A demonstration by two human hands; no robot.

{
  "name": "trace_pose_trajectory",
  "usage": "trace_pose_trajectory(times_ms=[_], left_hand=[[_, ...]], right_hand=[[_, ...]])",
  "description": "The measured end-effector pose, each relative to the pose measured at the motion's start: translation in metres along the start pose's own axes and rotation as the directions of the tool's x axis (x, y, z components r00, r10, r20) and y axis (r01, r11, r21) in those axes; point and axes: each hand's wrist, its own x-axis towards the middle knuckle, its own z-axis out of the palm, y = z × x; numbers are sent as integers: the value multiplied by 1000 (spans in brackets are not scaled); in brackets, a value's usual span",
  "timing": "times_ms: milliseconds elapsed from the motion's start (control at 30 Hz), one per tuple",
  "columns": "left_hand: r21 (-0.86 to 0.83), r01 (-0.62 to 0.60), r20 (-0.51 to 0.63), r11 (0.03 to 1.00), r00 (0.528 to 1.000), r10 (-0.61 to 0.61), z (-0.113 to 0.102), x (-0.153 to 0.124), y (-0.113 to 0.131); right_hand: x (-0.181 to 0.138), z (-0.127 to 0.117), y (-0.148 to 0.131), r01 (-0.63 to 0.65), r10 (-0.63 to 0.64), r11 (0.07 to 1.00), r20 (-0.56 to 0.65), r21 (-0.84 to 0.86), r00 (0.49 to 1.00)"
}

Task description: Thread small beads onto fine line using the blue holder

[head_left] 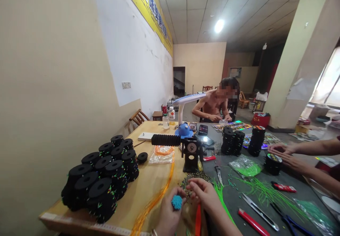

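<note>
My left hand (166, 210) is closed around a bundle of thin teal strands or tubes (176, 202), seen end-on. Close beside it, my right hand (206, 197) has its thumb and fingers drawn together; whatever they may pinch is too small to make out. Both hands are over the front of the table, just before a pile of tiny dark and brassy pieces (198, 178). Behind that pile stands a black winding device (191, 154) with a ribbed roller (166, 140). A red-handled tool (198, 218) lies under my right wrist.
Stacked black foam spools (99, 188) fill the left side. Orange strands (162, 193) and green strands (261, 190) flank my hands. Tweezers (260, 211), pliers (288, 220) and a red cutter (253, 222) lie right. A lamp (183, 129) stands behind. Co-workers' hands (289, 156) touch spools at right.
</note>
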Motion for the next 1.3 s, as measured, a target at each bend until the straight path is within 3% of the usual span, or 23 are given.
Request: trace_pose_trajectory(times_ms=[133,400,467,567,667,867,1067,1300], left_hand=[[128,-32,112,991,994,17,-3,-3,3],[275,-123,269,954,962,47,-13,-6,14],[282,-136,250,950,966,64,-13,-6,15],[253,-153,128,955,984,124,-7,-9,19],[239,-205,33,949,979,203,6,-12,24],[284,-314,3,906,945,326,20,-16,21],[234,-223,106,946,973,203,15,-20,24],[213,-157,126,964,983,133,14,-23,23]], right_hand=[[9,1,-10,-111,116,984,-31,140,993],[0,0,-10,-97,123,968,-103,230,987],[-4,0,-6,-86,120,968,-131,235,984],[-11,6,3,-53,108,961,-193,271,975],[-20,15,11,-2,106,904,-220,428,970],[-41,25,13,5,149,786,-198,618,969],[-57,19,21,67,73,851,-244,521,967],[-65,19,41,133,-11,891,-271,434,963]])
